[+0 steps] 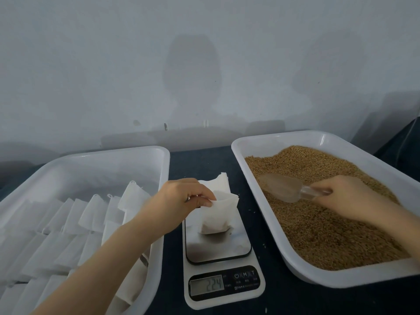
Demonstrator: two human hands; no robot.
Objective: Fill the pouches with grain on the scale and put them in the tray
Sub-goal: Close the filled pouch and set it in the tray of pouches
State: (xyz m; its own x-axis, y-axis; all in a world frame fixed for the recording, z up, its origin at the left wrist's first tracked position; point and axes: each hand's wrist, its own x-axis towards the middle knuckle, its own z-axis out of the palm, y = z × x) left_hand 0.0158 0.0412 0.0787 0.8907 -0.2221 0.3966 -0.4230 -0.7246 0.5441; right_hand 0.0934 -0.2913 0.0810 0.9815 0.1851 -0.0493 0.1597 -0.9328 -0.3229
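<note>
The left hand [181, 201] reaches in over the near tray's corner, thumb and forefinger pinching the open top of a pouch [218, 214] standing on the scale [218, 253]. The right hand [341, 196] curls round the handle of a clear scoop [284, 187] lying in the grain [318, 223]. The right tray [250, 142] holds that grain. The left tray [113, 153] holds rows of white pouches [68, 223], seemingly filled. The display [207, 284] reads roughly 224.

The scale [223, 278] stands at the middle of the table [276, 300], with one pouch [217, 217] upright on its platform and spare pouches [220, 181] just behind it. The left tray [109, 162] beside the scale holds filled pouches [68, 223] in rows. The right tray [268, 144] holds grain [329, 228], with the scoop [281, 187] in it.
</note>
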